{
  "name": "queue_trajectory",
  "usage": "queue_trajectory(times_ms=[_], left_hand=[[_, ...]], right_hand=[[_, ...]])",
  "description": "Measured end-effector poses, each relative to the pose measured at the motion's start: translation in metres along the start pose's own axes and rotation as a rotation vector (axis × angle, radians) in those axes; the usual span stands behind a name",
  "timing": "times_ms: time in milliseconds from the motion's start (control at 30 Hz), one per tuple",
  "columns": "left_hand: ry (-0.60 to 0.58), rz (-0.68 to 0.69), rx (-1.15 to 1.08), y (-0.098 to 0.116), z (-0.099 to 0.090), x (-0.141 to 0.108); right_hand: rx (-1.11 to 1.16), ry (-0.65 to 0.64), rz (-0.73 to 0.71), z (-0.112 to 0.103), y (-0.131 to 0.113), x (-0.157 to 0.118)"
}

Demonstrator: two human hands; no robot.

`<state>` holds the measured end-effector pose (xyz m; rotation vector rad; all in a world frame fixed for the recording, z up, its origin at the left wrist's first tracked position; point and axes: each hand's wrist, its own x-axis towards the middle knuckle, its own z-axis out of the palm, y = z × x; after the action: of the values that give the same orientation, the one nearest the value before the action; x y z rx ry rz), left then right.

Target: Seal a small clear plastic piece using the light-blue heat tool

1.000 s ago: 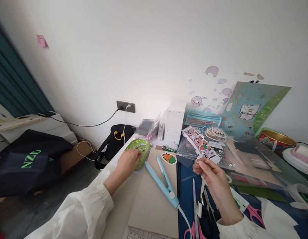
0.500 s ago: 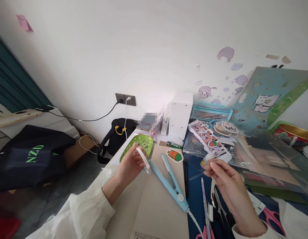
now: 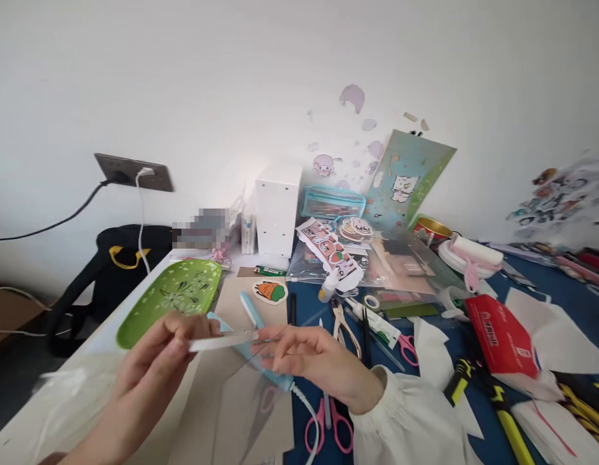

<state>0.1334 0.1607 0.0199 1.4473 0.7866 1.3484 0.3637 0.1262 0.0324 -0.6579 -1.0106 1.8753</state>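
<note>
A narrow white strip [image 3: 221,341] stretches between my two hands above the beige board. My left hand [image 3: 158,361] is closed, pinching the strip's left end between thumb and fingers. At its other end are the fingertips of my right hand [image 3: 309,355], somewhat blurred and drawn together on the strip. Below and behind the hands lies a light blue hair straightener [image 3: 253,310], partly covered by them. A small glue bottle [image 3: 328,287] with a white top stands beyond my right hand. Near the straightener is a carrot cutout [image 3: 270,292].
A green tray [image 3: 158,303] lies at the left by the table edge. Pink scissors [image 3: 345,433], pliers [image 3: 345,329] and a white tube [image 3: 377,323] are on the blue mat at right. A white box [image 3: 278,213] stands by the wall. The straightener's cord [image 3: 309,410] runs forward.
The glue bottle has left my right hand and stands on the mat. My right hand has moved left to the strip, which now looks straighter. The view has turned to the right.
</note>
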Motion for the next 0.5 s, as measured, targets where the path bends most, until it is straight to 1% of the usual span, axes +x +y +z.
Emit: queue_trajectory(times_ms=[100,133,200,267,333,433,500], left_hand=[[-0.183,0.426,0.267,0.005,0.002,-0.006],[-0.245,0.535,0.348,0.008,0.003,-0.006],[-0.344,0.681,0.504,0.015,0.006,-0.004],[-0.403,0.777,0.619,0.02,0.008,-0.001],[-0.444,0.835,0.676,0.021,0.01,0.0],[-0.491,0.872,0.711,0.019,0.01,-0.001],[-0.492,0.89,0.752,0.016,0.01,-0.003]], right_hand=[[-0.019,-0.012,-0.046,0.003,0.002,-0.001],[-0.023,-0.006,-0.066,0.003,0.002,-0.003],[-0.033,0.015,-0.116,0.001,0.0,-0.004],[-0.056,0.035,-0.158,-0.001,-0.001,-0.004],[-0.091,0.061,-0.187,-0.004,0.0,-0.004],[-0.14,0.097,-0.221,-0.009,0.003,-0.002],[-0.148,0.111,-0.239,-0.01,0.004,-0.001]])
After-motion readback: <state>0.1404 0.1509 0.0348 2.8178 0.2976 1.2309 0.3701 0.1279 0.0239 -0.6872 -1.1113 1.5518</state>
